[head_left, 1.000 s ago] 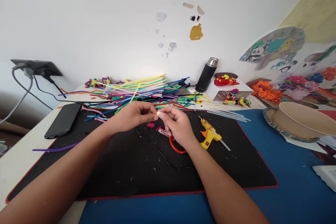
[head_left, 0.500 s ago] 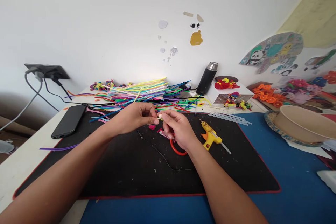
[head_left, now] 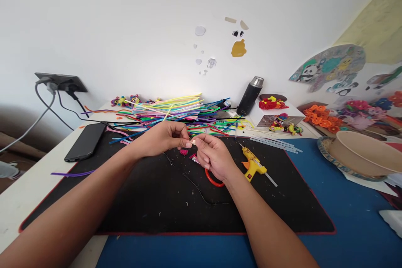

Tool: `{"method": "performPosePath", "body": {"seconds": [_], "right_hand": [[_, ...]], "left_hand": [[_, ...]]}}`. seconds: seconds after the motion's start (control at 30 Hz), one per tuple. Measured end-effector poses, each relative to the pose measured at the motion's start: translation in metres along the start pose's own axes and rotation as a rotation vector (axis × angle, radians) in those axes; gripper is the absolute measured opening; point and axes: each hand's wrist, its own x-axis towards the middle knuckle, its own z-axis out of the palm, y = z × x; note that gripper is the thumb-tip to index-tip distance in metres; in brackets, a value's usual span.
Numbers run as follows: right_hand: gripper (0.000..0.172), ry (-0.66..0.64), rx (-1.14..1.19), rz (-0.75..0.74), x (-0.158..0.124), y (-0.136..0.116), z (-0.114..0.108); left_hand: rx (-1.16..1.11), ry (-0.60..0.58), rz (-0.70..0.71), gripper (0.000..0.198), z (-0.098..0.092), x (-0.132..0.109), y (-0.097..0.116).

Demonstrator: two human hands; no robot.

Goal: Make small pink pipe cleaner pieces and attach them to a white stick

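Above the black mat [head_left: 150,213], my left hand [head_left: 168,137] pinches a pale yellow pipe cleaner [head_left: 168,112], whose free end pokes up behind the knuckles. My right hand [head_left: 213,154] meets it fingertip to fingertip, its thumb and forefinger closed on the cream-coloured worked end of the same pipe cleaner. Fingers hide most of that end. Just below lies a small magenta fuzzy piece [head_left: 184,152]. Red-handled scissors [head_left: 214,181] lie partly under my right hand, beside a small pink-and-white object [head_left: 194,158].
A yellow glue gun [head_left: 253,164] lies to the right, near clear glue sticks [head_left: 273,143]. Behind are a heap of coloured pipe cleaners [head_left: 169,109] and a black flask [head_left: 250,96]. A phone [head_left: 85,142] rests at left, a beige bowl [head_left: 364,155] at right.
The pale worked end has turned slightly between my fingertips, and less of it shows. My right fingers have curled in a little. The whole view has shifted slightly.
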Motion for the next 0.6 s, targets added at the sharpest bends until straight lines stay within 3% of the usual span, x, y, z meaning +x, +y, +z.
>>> {"method": "performPosePath", "body": {"seconds": [0.6], "right_hand": [[0.040,0.051,-0.151,-0.023,0.0017,0.0008,0.0010]], "left_hand": [[0.006,-0.037,-0.007,0.030,-0.0049,0.0020,-0.0072]]}}
